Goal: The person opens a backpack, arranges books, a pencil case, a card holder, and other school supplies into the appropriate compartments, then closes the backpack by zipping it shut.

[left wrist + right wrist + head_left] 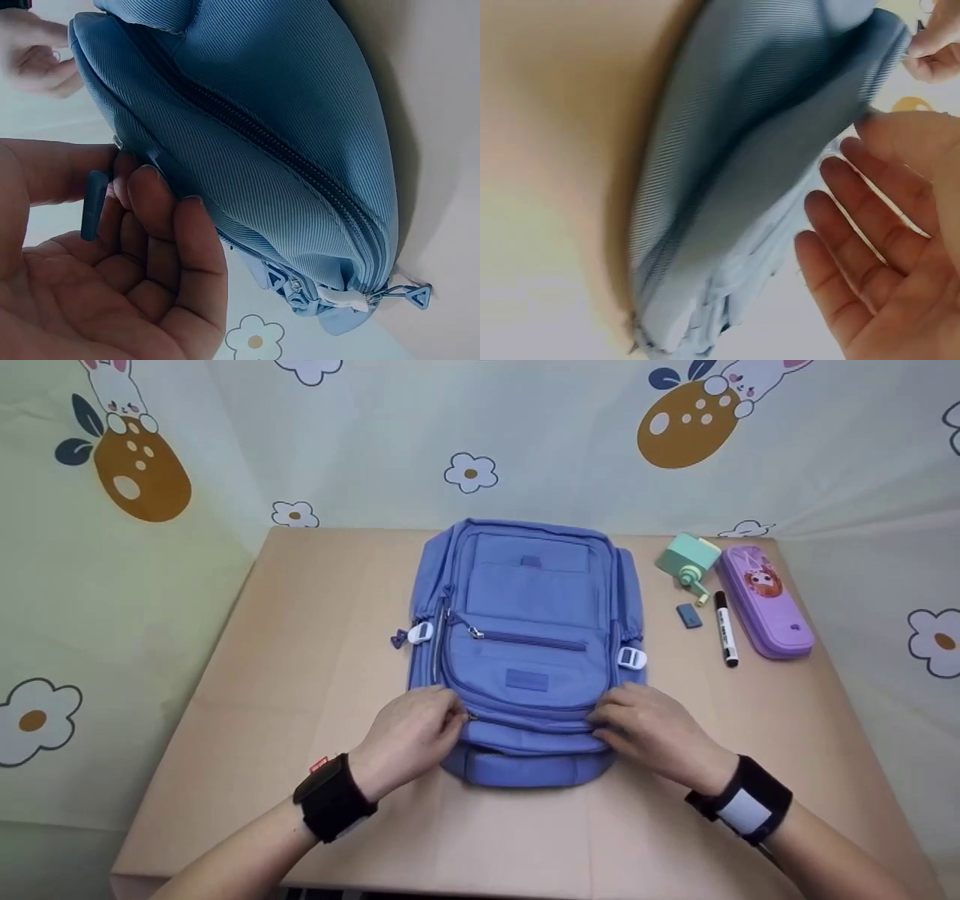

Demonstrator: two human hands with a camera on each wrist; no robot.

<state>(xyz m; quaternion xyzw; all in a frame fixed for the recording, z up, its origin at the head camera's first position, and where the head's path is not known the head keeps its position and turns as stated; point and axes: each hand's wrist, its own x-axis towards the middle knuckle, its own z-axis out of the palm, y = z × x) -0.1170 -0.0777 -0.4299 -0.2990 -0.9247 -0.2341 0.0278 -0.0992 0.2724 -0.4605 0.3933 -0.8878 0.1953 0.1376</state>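
A blue backpack (536, 607) lies on its back on the table, its bottom towards me. At its lower left my left hand (416, 727) pinches a front zipper between thumb and forefinger; in the left wrist view the zipper pull (94, 206) hangs down inside the curled fingers of that hand (142, 255). My right hand (652, 727) pinches the fabric along the zipper edge at the lower right. From the right wrist, thumb and forefinger of this hand (885, 225) meet at the cloth (780, 150), while the other fingers stay loosely extended; that view is blurred.
At the table's back right lie a green pencil sharpener (688, 559) with a crank, a dark blue eraser (688, 616), a black-and-white marker (726, 630) and a purple pencil case (769, 607). A patterned cloth (555, 442) hangs behind the brown table (300, 645).
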